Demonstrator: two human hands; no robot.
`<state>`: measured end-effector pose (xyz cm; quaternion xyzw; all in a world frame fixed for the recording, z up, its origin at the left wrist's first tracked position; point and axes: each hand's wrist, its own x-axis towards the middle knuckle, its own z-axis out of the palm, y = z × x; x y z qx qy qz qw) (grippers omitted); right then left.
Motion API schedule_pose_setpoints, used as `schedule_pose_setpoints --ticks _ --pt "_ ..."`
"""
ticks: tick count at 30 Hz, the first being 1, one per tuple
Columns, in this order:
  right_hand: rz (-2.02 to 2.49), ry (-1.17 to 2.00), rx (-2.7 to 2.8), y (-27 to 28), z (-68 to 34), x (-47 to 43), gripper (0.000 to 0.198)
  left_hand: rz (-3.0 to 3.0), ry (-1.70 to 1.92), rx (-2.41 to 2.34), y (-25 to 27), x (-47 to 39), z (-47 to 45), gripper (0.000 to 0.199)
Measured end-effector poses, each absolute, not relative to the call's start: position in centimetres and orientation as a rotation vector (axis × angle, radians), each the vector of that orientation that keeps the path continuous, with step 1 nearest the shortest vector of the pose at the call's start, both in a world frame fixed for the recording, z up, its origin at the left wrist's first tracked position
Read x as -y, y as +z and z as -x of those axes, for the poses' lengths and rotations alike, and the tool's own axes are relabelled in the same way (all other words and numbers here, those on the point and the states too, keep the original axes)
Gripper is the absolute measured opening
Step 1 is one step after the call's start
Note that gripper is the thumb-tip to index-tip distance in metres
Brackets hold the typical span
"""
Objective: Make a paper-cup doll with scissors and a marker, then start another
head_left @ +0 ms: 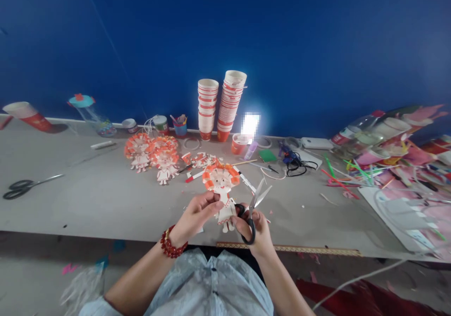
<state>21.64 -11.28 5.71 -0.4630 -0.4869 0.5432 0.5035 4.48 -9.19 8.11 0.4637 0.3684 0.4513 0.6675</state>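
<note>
My left hand [200, 213] pinches a cut-out paper doll [224, 205] by its side, above the table's near edge. The doll has an orange and white ruffled head, a drawn face and a pale dress with red trim. My right hand [256, 229] is closed round the black handles of a pair of scissors [254, 203], whose blades stand apart and point up and away. Its fingers are close to the doll's lower right side; whether they touch it I cannot tell. Similar paper dolls [165, 158] lie in a group farther left, with paper scraps [202, 159] beside them.
Two tall stacks of paper cups [207, 109] stand at the blue wall. A second pair of scissors [30, 184] lies far left. Behind the doll are a red marker [193, 177] and a glue stick [251, 150]. Bottles, pink paper and a white board [391, 217] crowd the right.
</note>
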Motion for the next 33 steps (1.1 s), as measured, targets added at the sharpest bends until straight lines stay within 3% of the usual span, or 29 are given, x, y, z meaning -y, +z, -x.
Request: schedule_pose_setpoints --ticks 12,18,22,28,33 --pt "1.09 1.265 1.209 5.3 -20.8 11.7 0.024 -0.906 1.237 -0.798 7.0 9.9 -3.6 0.026" --pt "1.075 1.29 1.249 5.0 -20.6 11.8 0.027 -0.851 1.233 -0.75 6.7 9.9 -3.1 0.032" --pt "1.01 1.331 1.273 4.2 -20.5 11.7 0.03 -0.869 1.223 -0.61 6.7 9.8 -3.0 0.047" --pt "1.069 1.381 1.349 4.0 -20.1 11.0 0.034 -0.97 1.214 -0.843 6.5 9.2 -3.5 0.021" --pt "1.33 1.23 1.562 4.2 -22.4 9.9 0.043 -0.909 1.288 -0.995 5.7 8.7 -3.5 0.023"
